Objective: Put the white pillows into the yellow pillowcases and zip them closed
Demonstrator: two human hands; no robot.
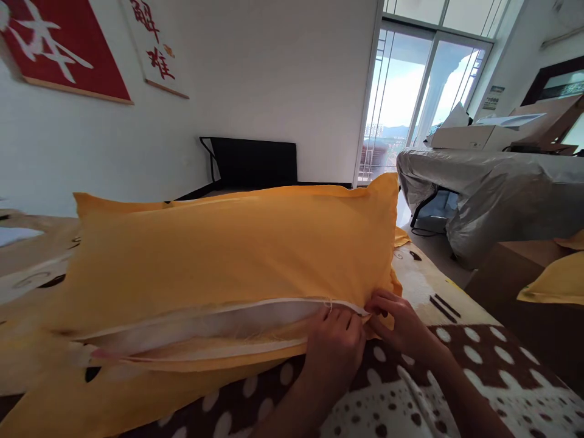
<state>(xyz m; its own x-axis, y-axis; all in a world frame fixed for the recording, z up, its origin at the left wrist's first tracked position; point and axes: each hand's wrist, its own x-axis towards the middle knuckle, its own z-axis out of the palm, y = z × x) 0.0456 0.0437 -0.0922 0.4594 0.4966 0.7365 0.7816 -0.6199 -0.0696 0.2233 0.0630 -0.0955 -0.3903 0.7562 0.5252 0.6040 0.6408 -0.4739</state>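
Observation:
A plump yellow-orange pillow (237, 243) lies lengthwise across the bed in front of me. A long slit along its near side gapes, edged with pale zipper tape (191, 356), and white filling (219, 322) shows inside. Loose threads hang at the slit. My left hand (337, 337) is closed on the slit's edge near its right end, knuckles up. Beside it, my right hand (399, 322) pinches the pillow cover at the slit's right corner. Whether a zipper slider sits between the fingers is hidden.
A brown-and-white patterned blanket (479, 353) covers the bed, with two dark thin strips (444, 307) printed or lying on it. To the right are a cardboard box (511, 267), another yellow cushion (554, 283) and a plastic-covered table (497, 176). A black folded panel (255, 164) leans against the wall.

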